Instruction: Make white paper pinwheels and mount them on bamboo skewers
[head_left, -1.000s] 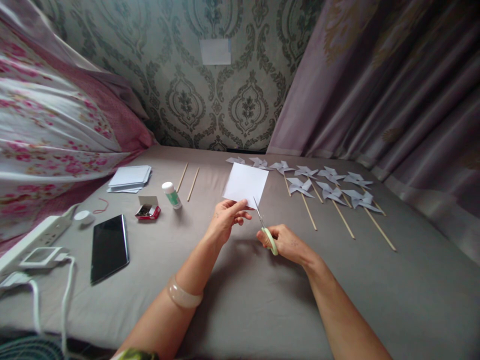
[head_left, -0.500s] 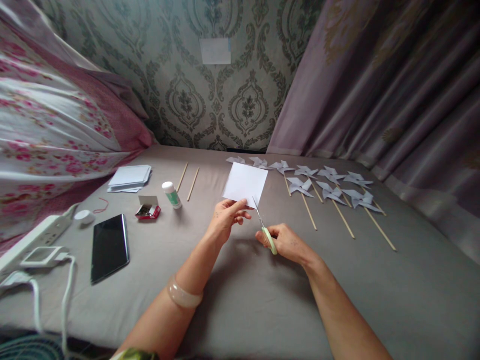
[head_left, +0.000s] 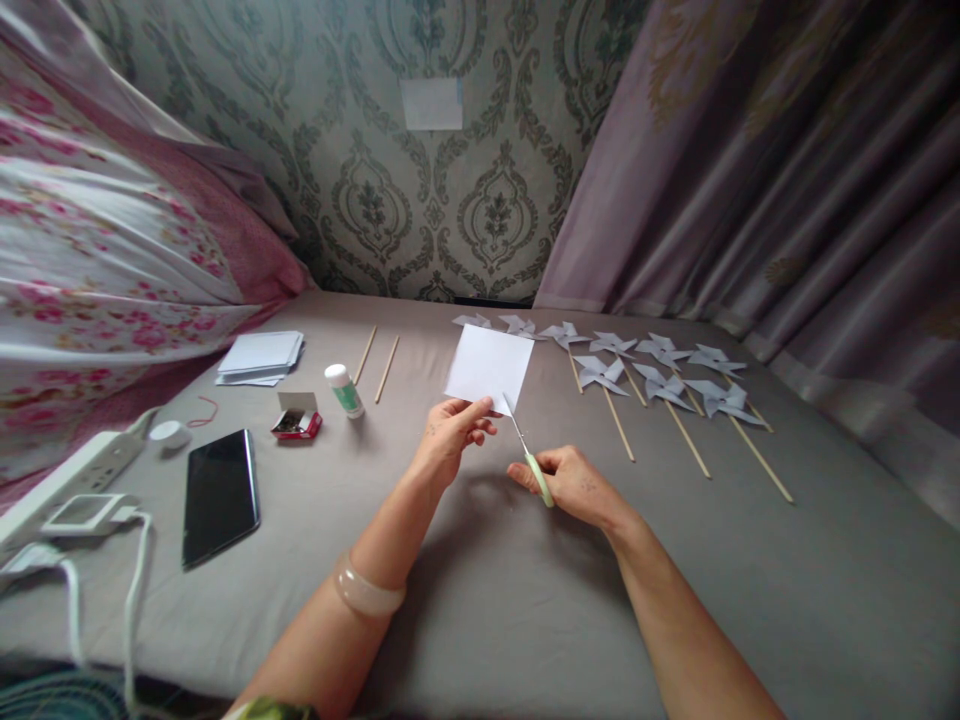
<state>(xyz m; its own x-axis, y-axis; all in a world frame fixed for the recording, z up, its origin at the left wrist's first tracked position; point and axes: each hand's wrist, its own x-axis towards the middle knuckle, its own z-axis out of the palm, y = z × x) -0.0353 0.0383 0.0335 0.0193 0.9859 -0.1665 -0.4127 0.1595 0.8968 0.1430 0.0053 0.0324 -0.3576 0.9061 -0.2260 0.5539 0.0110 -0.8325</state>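
A white square sheet of paper [head_left: 491, 362] is pinched at its lower edge by my left hand [head_left: 454, 435], thumb on top, held up off the bed. My right hand [head_left: 570, 482] is closed round the pale green handles of a pair of scissors [head_left: 538, 476]. The blades point up and away from me, and their tips lie at the paper's lower right corner, beside my left thumb. Whether the blades have cut into the sheet is too small to tell. Past the paper, to the right, several paper pinwheels [head_left: 600, 373] lie on wooden sticks.
At the left are a paper stack [head_left: 260, 353], two wooden sticks [head_left: 387, 368], a glue stick [head_left: 344, 390], a small red box [head_left: 297, 422], a black phone [head_left: 220, 497], a white round cap [head_left: 169, 435] and a power strip [head_left: 94, 465] with cables. A curtain [head_left: 750, 150] hangs at the right.
The scissors have shifted slightly up and left, their tips now further over the paper's corner. The sheet and my left hand have barely moved.
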